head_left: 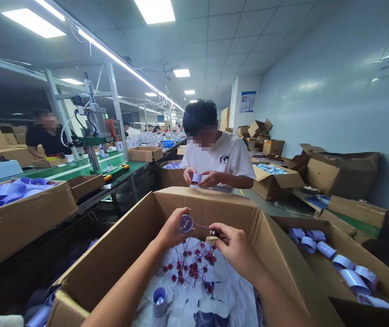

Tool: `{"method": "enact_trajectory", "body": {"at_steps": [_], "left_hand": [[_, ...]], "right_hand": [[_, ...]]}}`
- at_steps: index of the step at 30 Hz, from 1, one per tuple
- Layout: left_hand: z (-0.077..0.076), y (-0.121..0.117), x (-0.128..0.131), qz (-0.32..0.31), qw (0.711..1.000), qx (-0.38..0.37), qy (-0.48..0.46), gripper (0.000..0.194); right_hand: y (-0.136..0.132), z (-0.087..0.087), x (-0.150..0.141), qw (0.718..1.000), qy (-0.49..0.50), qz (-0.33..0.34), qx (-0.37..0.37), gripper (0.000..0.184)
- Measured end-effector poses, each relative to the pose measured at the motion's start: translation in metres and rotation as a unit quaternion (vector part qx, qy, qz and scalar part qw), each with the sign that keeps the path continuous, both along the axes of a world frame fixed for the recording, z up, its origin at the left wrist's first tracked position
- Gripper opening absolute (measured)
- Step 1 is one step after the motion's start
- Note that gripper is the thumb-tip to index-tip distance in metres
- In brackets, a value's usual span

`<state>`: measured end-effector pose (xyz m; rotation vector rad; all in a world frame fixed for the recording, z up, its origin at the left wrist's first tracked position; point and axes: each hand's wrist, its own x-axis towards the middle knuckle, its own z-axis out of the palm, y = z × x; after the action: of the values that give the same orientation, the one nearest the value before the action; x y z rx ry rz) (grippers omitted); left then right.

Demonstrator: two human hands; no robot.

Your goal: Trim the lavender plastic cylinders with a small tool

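My left hand (174,230) is closed around a short purple plastic cylinder (186,223) with its open end facing me. Pinched in my right hand (232,245) is a small dark round part with a wire (214,233); the thin wire runs over to the cylinder. A little tan piece (211,239) shows beside those fingertips, and I cannot make out what it is. Below both hands, several small red-and-black round parts with wires (192,270) lie on white sheeting (228,295). Another purple cylinder (160,301) stands upright there, nearer to me.
A large cardboard box (112,254) surrounds the work area. Across from me, a person in a white shirt (219,159) handles a similar cylinder. More purple cylinders fill a box on the left (20,218) and lie in a box on the right (317,265). A green conveyor line (136,169) runs at left.
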<state>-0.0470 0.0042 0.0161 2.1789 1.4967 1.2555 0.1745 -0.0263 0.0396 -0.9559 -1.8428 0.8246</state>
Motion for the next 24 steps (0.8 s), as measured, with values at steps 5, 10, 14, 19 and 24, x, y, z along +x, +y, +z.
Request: {"method": "enact_trajectory", "body": {"at_steps": [5,10,14,19,24], "left_hand": [[0.002,-0.005,0.013,-0.01,0.999,0.03,0.018,0.051],[0.001,-0.007,0.018,-0.038,0.998,0.038,0.035,0.047],[0.001,-0.007,0.018,-0.038,0.998,0.022,0.038,0.048],[0.008,-0.009,0.018,-0.045,0.999,0.016,0.026,0.048],[0.011,-0.009,0.017,-0.041,0.998,0.019,0.038,0.042]], "right_hand": [[-0.006,0.002,-0.006,0.998,-0.044,-0.023,0.049,0.028],[-0.006,0.001,-0.008,0.997,-0.061,-0.017,0.048,0.031],[-0.007,0.002,-0.008,0.995,-0.081,-0.023,0.049,0.032],[-0.009,0.006,-0.008,0.993,-0.111,-0.033,0.039,0.03],[-0.008,0.005,-0.008,0.992,-0.117,-0.039,0.038,0.029]]}}
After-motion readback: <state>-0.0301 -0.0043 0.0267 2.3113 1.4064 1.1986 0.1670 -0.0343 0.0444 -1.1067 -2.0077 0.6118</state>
